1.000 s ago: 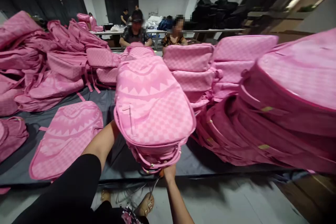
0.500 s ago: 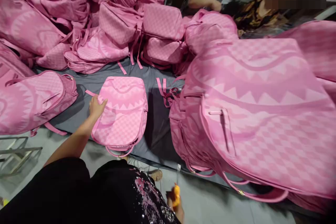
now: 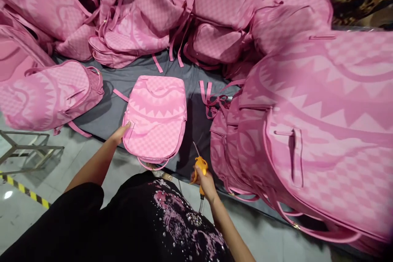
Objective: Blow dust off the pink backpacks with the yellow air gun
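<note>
Flanking R hand: pink bkpk pile

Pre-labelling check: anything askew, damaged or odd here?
Only some straps, bunched on the cloth beside the pile at right, look untidy. The bag the left hand touches shows no visible damage; no spill seen.

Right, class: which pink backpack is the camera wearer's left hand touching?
The middle backpack, face up on dark cloth: unlike the others, it has the left hand at its side, thumb on its front.
</note>
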Demonstrator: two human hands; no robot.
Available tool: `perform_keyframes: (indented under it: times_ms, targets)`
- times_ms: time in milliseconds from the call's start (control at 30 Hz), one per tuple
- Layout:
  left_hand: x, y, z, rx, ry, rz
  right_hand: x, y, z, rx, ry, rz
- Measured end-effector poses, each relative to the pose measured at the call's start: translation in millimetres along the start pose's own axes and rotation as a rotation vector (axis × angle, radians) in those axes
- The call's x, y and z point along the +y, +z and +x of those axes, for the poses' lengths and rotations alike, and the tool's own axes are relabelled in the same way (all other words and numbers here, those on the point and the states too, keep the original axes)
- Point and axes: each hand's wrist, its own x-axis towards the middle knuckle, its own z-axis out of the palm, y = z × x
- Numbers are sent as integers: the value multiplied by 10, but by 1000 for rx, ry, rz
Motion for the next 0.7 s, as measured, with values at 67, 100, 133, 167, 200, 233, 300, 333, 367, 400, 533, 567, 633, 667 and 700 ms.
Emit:
perform_keyframes:
  times_ms: [67,100,133,167,200,233,300,333,367,400,533,567,633,667,700]
  targets:
    - [-103,57,-60,35,9,5,-183,47,79,-44,-61,-7]
    - [-157,96,-90,61,7,11,-265,54,84,-56,-135,-23]
    - [-210,137,-118,85,3,12,-326,47,60,-67,-215,-47]
    - [-258,176,-145,105,5,7,-357,24,14,-85,-277,-78]
    - [-300,207,-169,118,16,-7,-356,-15,-49,-112,-309,-117]
    - [-331,228,-189,115,36,-27,-326,-68,-118,-143,-313,-163]
    - [-361,235,-219,67,64,-65,-210,-197,-229,-189,-273,-249]
    - [-362,221,-230,36,57,-76,-141,-261,-253,-185,-255,-279]
    - [-357,199,-240,7,39,-81,-77,-313,-248,-160,-246,-295]
    - [-350,172,-249,-13,15,-79,-25,-347,-210,-124,-234,-286]
    - [-340,73,-229,-23,-74,8,-17,-242,225,66,-134,-39]
    - [-338,61,-204,-27,-74,36,-73,-156,378,104,-126,21]
    - [-321,55,-150,-77,-50,102,-229,76,662,149,-152,79]
    - [-300,56,-130,-101,-26,137,-315,219,769,158,-175,90]
    - [-266,54,-120,-118,4,169,-395,372,840,171,-203,101]
